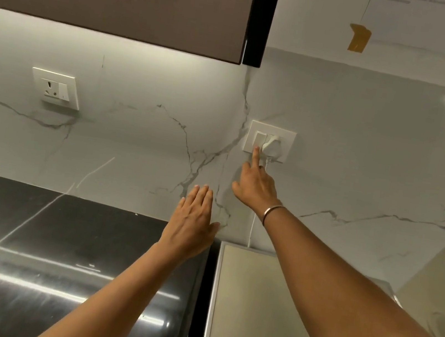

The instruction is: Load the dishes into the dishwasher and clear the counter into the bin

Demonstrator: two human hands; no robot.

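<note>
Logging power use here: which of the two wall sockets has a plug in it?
The right socket: a white plug sits in it, and the index finger of the right hand touches its switch. The left socket holds nothing.

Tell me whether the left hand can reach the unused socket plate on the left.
Probably yes: the left hand is free, and only bare wall lies between it and the socket plate.
</note>
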